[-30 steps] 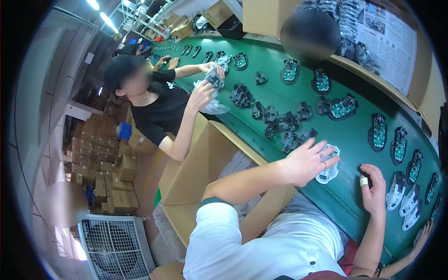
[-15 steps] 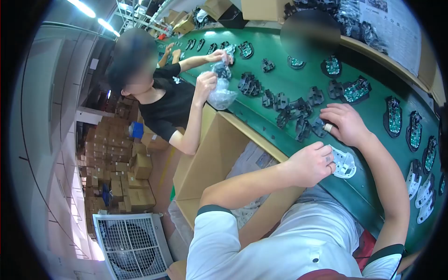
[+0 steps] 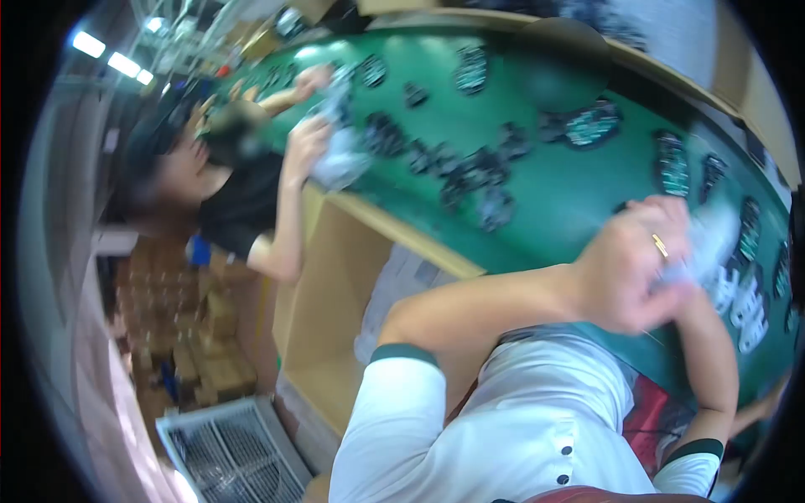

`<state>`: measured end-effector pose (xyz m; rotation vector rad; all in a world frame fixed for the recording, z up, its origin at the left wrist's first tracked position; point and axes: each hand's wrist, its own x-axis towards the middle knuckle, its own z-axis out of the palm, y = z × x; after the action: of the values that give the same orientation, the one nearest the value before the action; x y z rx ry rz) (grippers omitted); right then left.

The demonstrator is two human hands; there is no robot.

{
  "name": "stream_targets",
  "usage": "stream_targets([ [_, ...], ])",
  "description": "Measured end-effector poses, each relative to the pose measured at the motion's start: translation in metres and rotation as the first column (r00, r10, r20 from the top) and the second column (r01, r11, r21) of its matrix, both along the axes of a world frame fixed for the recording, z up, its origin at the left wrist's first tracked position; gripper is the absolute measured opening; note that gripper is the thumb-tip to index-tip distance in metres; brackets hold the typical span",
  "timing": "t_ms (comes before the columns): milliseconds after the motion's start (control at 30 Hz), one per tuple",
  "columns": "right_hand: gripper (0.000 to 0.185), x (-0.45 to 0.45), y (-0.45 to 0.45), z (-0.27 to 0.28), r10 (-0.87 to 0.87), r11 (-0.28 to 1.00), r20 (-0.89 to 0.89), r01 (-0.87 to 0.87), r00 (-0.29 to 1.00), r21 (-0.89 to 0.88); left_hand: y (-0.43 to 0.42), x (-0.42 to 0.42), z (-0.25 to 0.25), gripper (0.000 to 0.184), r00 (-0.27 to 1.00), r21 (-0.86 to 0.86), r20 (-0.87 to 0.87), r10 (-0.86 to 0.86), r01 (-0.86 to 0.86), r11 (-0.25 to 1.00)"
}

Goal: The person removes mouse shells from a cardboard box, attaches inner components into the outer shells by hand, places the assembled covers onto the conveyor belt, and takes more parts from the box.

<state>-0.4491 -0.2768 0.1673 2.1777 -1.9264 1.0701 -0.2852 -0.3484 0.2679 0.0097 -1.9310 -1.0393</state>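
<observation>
My left hand (image 3: 633, 268), with a ring on one finger, is raised over the green table and smeared by motion. Its fingers are curled around a whitish plastic shell (image 3: 714, 235), which blurs out to the right of the fist. Behind it, my right forearm (image 3: 708, 360) reaches up. The right hand is mostly hidden by the left, so its fingers cannot be made out. Left of my hands lies a cluster of black plastic parts (image 3: 478, 172). Several white shells (image 3: 742, 306) rest on the table to the right.
Green circuit boards in black housings (image 3: 594, 126) are spread across the green table (image 3: 553, 222). Below its edge stands an open cardboard box (image 3: 331, 285). Across from me a person in a black shirt (image 3: 243, 205) handles a clear plastic bag (image 3: 340, 155). A fan (image 3: 235, 453) stands on the floor.
My left hand has risen and moved right with the white shell. My right hand has left the black parts and is now behind the left. The whole view has shifted.
</observation>
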Motion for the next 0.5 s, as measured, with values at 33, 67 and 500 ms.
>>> stream_targets([
  [33,0.042,-0.002,0.019,-0.004,-0.046,0.999,-0.031,0.047,0.998,0.027,-0.007,-0.003,-0.009,0.017,0.996,0.123,0.081,0.044,-0.054,0.991],
  [67,0.044,0.011,0.03,0.012,-0.021,1.0,-0.162,0.018,0.987,-0.021,-0.012,-0.008,-0.024,0.012,0.985,0.487,0.15,-0.085,0.001,0.874],
  [500,0.045,0.019,0.035,0.049,-0.07,0.884,0.218,-0.041,0.973,0.467,-0.046,0.008,-0.048,0.011,0.995,0.931,-0.081,-0.062,0.098,0.353],
])
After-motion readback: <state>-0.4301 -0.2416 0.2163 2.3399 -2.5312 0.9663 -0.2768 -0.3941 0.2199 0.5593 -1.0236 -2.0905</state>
